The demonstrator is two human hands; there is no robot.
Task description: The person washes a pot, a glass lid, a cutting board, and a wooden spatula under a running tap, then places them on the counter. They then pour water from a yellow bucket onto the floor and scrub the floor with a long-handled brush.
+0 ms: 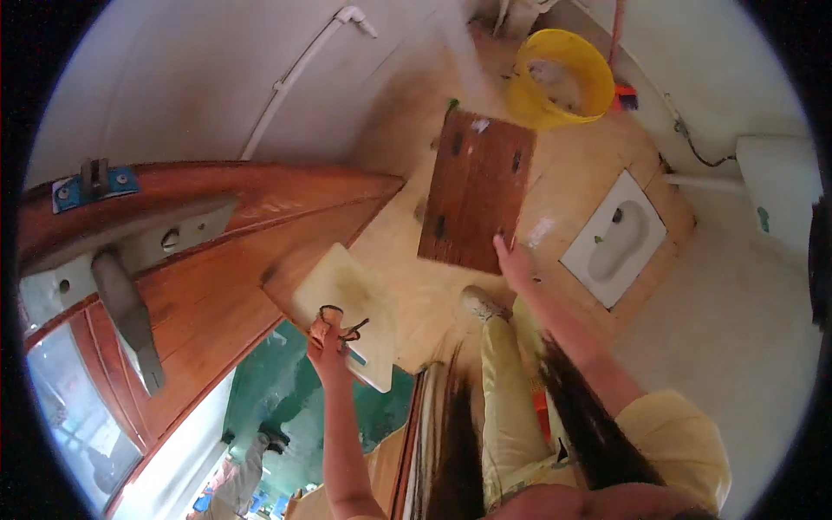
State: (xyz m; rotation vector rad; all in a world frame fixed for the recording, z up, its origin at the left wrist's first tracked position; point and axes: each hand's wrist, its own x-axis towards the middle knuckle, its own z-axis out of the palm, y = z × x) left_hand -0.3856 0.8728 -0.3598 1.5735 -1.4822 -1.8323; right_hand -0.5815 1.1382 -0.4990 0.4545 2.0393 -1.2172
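Observation:
My right hand [513,262] is closed on the lower right edge of a brown rectangular wooden stool top [477,191], which has dark slots near its corners. Its legs, if any, are hidden. To the left, my left hand [326,354] is closed around a small orange-pink thing with a dark cord [328,319], whose kind I cannot make out. A cream-coloured flat panel [368,299] with rounded corners lies directly behind that hand. Whether my fingers also grip the panel does not show.
An open wooden door [208,286] with a metal lever handle [127,316] stands at left. A yellow bucket [529,100] sits at the back, and a white squat toilet [615,238] is set in the floor at right. Outside the doorway, another person's leg [247,464] shows on green floor.

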